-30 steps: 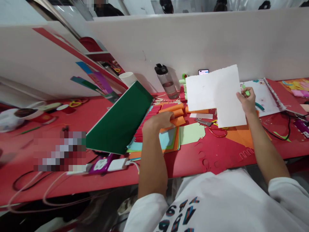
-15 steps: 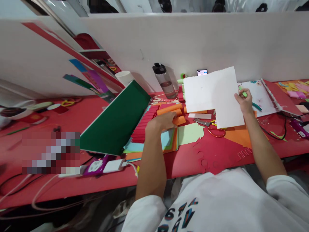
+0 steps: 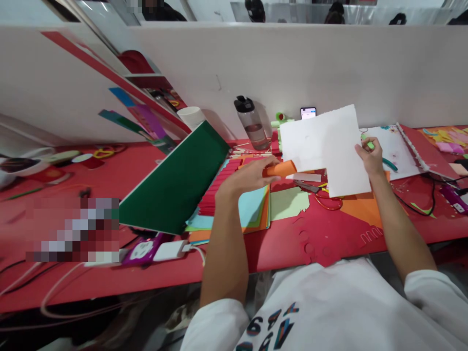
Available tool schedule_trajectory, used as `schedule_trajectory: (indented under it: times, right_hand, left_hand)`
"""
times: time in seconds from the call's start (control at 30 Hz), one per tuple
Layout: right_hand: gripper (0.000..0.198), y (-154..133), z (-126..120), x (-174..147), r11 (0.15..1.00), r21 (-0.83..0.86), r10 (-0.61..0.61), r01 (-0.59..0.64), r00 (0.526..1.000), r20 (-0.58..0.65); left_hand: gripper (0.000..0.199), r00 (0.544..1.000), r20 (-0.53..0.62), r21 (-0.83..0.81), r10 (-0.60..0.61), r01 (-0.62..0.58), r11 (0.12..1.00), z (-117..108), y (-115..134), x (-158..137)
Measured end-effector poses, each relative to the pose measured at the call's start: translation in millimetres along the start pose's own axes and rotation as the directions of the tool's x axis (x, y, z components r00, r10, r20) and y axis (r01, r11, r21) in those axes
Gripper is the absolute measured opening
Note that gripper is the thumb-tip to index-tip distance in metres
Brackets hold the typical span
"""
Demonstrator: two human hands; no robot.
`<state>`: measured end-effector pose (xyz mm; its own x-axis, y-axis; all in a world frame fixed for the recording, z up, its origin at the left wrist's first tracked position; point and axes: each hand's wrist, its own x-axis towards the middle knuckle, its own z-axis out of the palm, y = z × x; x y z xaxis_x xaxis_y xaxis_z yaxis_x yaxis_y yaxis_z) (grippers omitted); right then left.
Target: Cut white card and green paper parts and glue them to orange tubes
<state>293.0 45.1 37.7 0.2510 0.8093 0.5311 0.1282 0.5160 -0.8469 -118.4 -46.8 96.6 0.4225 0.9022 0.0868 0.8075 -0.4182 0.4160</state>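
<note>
My left hand (image 3: 252,174) is closed around an orange paper roll (image 3: 284,169), lifted above a stack of coloured paper (image 3: 252,207). Beside the wrist lie red folded paper strips (image 3: 214,195). With my right hand (image 3: 371,152) I pinch the right edge of a white board (image 3: 321,139), which has a piece cut out of its lower left and is held tilted above the table. Scissors with red and yellow handles (image 3: 328,201) lie below the board, partly under it. Near them is a narrow white strip (image 3: 309,177).
A green board (image 3: 179,183) leans at the left, by a purple power strip (image 3: 144,251) with a white charger. A water bottle (image 3: 252,124) and a phone (image 3: 308,113) stand by the white partition. Red paper with cutouts (image 3: 325,234) lies in front of me.
My left hand has picked an orange paper roll up from the pile and moved it right, towards the white board. My right hand still holds the board, almost unmoved.
</note>
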Motion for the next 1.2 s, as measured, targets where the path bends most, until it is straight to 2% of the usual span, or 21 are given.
schedule_trajectory:
  times: [0.17, 0.27, 0.37, 0.5, 0.67, 0.93, 1.2]
  right_hand:
    - [0.047, -2, 8, -2, 1.0, 0.004, 0.002, -0.002, 1.0, -0.012]
    - [0.046, -4, 12, -4, 1.0, -0.002, -0.001, 0.001, 1.0, -0.003]
    - [0.044, -5, 14, -5, 1.0, -0.018, -0.008, 0.008, 1.0, 0.004]
    - [0.046, -3, 11, -5, 1.0, -0.009, 0.011, -0.011, 1.0, 0.003]
    - [0.044, -1, 7, -3, 1.0, -0.015, -0.012, 0.011, 1.0, -0.024]
    - [0.042, -1, 5, -1, 0.999, 0.001, -0.053, 0.053, 0.995, -0.079]
    - [0.045, -1, 7, -2, 0.999, -0.016, -0.044, 0.042, 0.995, -0.09]
  left_hand:
    - [0.051, 0.983, -0.127, -0.035, 0.131, -0.136, 0.99, 21, 27, 17]
    - [0.047, 0.985, -0.137, 0.043, 0.108, -0.103, 0.994, 34, 37, 24]
    - [0.053, 0.976, -0.172, 0.126, 0.136, -0.115, 0.985, 42, 41, 29]
    - [0.045, 0.938, -0.254, 0.207, 0.237, -0.187, 0.96, 51, 39, 35]
    - [0.045, 0.9, -0.377, 0.243, 0.22, -0.133, 0.961, 67, 39, 39]
    - [0.048, 0.917, -0.358, 0.169, 0.174, -0.12, 0.978, 77, 32, 43]
    - [0.051, 0.921, -0.362, 0.069, 0.146, -0.13, 0.989, 82, 21, 51]
